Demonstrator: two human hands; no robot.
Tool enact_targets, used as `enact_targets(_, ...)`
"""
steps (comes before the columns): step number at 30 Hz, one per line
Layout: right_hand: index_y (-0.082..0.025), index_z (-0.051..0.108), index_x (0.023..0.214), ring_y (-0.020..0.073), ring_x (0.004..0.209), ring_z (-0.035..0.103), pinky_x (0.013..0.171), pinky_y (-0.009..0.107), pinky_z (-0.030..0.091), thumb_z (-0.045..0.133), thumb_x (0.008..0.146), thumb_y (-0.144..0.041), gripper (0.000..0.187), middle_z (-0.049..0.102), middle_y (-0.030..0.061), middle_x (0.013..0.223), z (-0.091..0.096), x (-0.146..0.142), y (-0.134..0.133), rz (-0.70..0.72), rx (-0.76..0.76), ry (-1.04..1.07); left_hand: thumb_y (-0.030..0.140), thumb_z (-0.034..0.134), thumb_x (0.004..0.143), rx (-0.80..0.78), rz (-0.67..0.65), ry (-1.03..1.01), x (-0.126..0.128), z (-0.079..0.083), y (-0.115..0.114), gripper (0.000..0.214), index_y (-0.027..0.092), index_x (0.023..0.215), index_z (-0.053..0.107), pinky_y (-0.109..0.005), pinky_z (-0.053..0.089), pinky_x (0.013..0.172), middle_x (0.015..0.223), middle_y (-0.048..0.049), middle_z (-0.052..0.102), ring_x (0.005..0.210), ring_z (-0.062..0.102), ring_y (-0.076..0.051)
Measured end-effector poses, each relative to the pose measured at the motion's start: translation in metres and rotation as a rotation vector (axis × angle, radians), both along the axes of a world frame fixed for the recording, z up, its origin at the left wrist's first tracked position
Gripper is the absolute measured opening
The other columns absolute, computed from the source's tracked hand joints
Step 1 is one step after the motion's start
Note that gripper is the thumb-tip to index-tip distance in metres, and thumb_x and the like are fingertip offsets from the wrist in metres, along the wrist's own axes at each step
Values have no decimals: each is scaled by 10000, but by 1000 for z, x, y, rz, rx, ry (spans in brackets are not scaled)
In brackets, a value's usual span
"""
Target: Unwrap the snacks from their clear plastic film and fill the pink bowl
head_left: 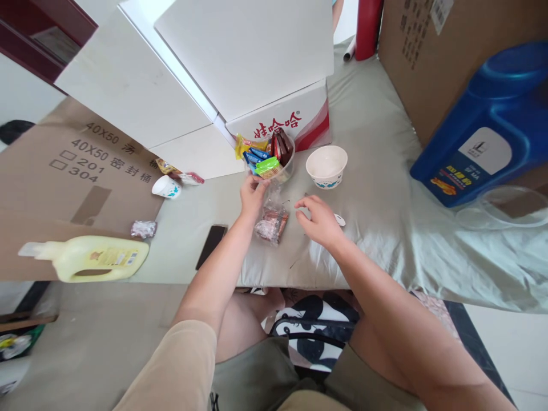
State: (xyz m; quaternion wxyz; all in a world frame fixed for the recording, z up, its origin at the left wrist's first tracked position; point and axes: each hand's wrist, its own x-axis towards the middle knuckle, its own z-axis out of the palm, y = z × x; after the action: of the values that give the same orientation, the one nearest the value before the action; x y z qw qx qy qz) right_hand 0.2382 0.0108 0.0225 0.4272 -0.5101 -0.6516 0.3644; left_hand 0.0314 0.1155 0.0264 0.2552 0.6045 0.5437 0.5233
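Note:
A clear plastic bowl full of colourful wrapped snacks stands against the white carton. My left hand is closed at its near left side, fingertips against the bowl's wall. Just below lies a clear plastic bag with reddish-brown packets, its loose end reaching up beside my left fingers. My right hand hovers right of the bag, thumb and fingers apart, with nothing visible in it. Beyond it stands a white paper bowl with a blue-green pattern. A small white oval piece lies partly behind that hand.
To the left are a paper cup on its side, a dark phone, a small wrapped packet and a yellow detergent bottle. White cartons back the cloth-covered table. At right stand a blue bottle and a clear lid-like container.

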Motion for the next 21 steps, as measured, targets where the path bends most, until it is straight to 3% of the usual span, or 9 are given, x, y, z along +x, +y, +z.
enact_targets(5,-215,637,1008,232,971,638,885,403,527,500,844,-247,216,657,92,1033,6,7,2,-156,114,150,410,812,694,90,-103,0,17,56,-6,342,193,773,559,-287,510,810,824,0,664,817,641,-153)
enact_targets(8,-233,595,1086,244,1047,622,905,421,535,498,842,-228,263,629,100,1090,12,21,3,-299,227,171,386,823,710,103,-190,-2,52,84,-8,328,189,795,575,-289,518,799,850,-6,678,831,659,-157)
enact_targets(10,-248,567,1128,256,1116,600,953,449,522,499,831,-199,308,607,109,1158,15,32,3,-410,317,144,346,833,717,108,-276,-22,88,93,-7,309,186,795,581,-291,523,785,843,-6,668,830,666,-160)
enact_targets(13,-254,532,1163,269,1206,564,1027,483,486,499,813,-161,364,569,127,1247,17,49,2,-534,415,102,310,801,781,93,-378,-58,149,93,1,236,188,803,600,-306,530,778,797,-1,627,812,671,-161)
enact_targets(16,-242,513,1173,278,1217,551,1068,506,457,497,807,-145,379,566,134,1229,13,66,-1,-590,453,68,309,784,807,76,-398,-17,205,85,15,217,192,782,603,-325,522,754,743,2,609,747,640,-166)
enact_targets(21,-226,516,1179,278,1166,561,1054,506,459,500,804,-144,384,575,131,1178,5,95,-9,-631,428,3,300,752,818,28,-292,40,259,56,49,207,198,752,584,-310,496,787,740,12,617,767,615,-162)
